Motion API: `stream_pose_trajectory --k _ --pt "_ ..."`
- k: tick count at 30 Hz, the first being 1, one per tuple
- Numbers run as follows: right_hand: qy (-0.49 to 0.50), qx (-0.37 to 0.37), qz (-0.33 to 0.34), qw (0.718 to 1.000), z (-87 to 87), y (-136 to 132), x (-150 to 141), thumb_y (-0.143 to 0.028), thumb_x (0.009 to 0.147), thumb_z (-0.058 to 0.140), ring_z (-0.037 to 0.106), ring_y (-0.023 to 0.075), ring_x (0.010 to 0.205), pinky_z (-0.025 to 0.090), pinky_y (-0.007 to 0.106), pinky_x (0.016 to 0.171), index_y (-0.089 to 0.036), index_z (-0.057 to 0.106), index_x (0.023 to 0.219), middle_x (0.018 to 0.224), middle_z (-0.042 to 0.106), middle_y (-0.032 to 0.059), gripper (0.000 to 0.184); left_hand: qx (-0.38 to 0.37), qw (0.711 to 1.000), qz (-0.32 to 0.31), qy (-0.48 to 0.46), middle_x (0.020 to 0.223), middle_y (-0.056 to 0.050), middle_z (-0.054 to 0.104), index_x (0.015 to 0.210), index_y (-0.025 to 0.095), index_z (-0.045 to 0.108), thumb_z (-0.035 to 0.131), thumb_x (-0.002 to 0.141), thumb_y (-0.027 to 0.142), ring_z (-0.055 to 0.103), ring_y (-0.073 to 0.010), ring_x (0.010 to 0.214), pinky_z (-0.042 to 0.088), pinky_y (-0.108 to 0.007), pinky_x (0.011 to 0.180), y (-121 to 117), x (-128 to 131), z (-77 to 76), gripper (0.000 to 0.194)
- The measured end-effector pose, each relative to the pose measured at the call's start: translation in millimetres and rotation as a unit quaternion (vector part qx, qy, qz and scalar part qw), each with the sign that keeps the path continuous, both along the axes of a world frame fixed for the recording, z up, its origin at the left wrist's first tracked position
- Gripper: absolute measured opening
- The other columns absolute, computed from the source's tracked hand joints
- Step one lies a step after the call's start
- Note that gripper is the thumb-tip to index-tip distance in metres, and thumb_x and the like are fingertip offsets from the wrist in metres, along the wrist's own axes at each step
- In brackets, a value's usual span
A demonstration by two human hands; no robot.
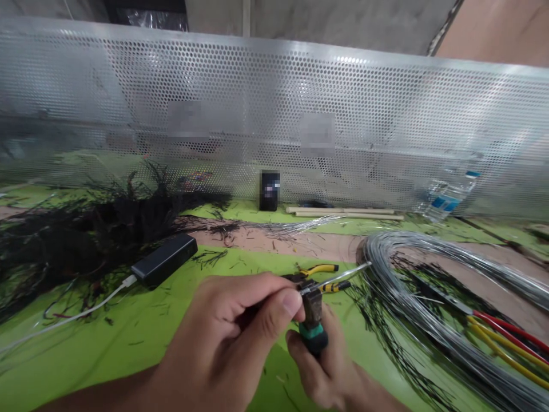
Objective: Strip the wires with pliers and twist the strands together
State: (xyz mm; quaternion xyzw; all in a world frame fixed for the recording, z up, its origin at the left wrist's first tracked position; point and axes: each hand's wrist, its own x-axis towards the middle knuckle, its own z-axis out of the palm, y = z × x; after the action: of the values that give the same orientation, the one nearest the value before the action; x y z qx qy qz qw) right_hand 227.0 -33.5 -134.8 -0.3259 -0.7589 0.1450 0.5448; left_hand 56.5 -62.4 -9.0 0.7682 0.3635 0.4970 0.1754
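In the middle of the head view my left hand [240,332] is closed, thumb against fingers, pinching a silver wire [345,276]. Its free end points up and to the right. My right hand [330,366] wraps round pliers [313,335] with green and black grips. The dark jaws of the pliers meet the wire just beside my left fingertips. Whether the jaws are fully closed on it, I cannot tell. Behind them lie yellow-and-black handled pliers [319,269], partly hidden by my hands.
To the right lies a big coil of grey wire [381,274], with red and yellow handled tools [506,329] inside it. A black power bank [165,260] with a white cable and a dark heap of strands [98,229] are left. A water bottle [450,200] leans by the perforated metal panel [274,91].
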Motion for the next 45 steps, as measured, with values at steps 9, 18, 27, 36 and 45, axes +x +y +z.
stream_pose_trajectory --k 9,18,27,36,45 --pt "0.027 -0.019 0.052 0.998 6.7 12 -8 -0.016 0.073 0.054 0.055 0.0180 0.064 0.047 0.031 0.057 -0.024 0.056 0.106 0.079 0.059 0.0005 0.034 -0.037 0.999 -0.028 -0.023 0.062 0.004 0.067 0.079 0.023 0.071 0.052 0.106 0.024 0.062 -0.0095 0.053 0.050 -0.015 0.046 0 0 4.1 0.033" --pt "0.018 -0.046 0.086 0.995 20.1 12 -5 -0.013 0.078 0.058 0.052 0.0161 0.058 0.041 0.028 0.052 -0.023 0.058 0.106 0.074 0.057 -0.0020 0.030 -0.039 0.999 -0.015 0.003 0.057 0.004 0.056 0.076 0.022 0.070 0.053 0.106 0.031 0.044 -0.0082 0.045 0.035 -0.016 0.037 8 -8 11.3 0.036" --pt "0.008 -0.044 0.123 0.991 22.0 2 5 -0.019 0.076 0.056 0.066 0.0211 0.075 0.058 0.035 0.067 -0.024 0.054 0.115 0.096 0.067 0.0047 0.040 -0.117 0.990 -0.052 -0.067 0.055 0.004 0.057 0.097 0.027 0.082 0.062 0.102 0.030 0.044 -0.0074 0.043 0.034 -0.017 0.039 24 -16 5.2 0.021" --pt "-0.050 -0.023 0.101 0.993 16.3 -5 13 -0.021 0.084 0.054 0.071 0.0219 0.086 0.057 0.035 0.073 -0.026 0.053 0.126 0.103 0.071 0.0045 0.042 -0.107 0.992 -0.028 -0.057 0.069 -0.001 0.067 0.087 0.023 0.077 0.062 0.098 0.030 0.060 -0.0126 0.060 0.046 -0.020 0.049 29 -21 8.7 0.020" --pt "-0.080 -0.067 0.182 0.978 15.9 -5 14 -0.028 0.085 0.056 0.066 0.0204 0.083 0.050 0.034 0.074 -0.024 0.055 0.120 0.099 0.068 0.0043 0.035 -0.127 0.990 0.029 -0.057 0.057 0.003 0.055 0.078 0.026 0.082 0.078 0.086 0.039 0.037 -0.0088 0.049 0.026 -0.020 0.041 37 -29 16.4 0.015"
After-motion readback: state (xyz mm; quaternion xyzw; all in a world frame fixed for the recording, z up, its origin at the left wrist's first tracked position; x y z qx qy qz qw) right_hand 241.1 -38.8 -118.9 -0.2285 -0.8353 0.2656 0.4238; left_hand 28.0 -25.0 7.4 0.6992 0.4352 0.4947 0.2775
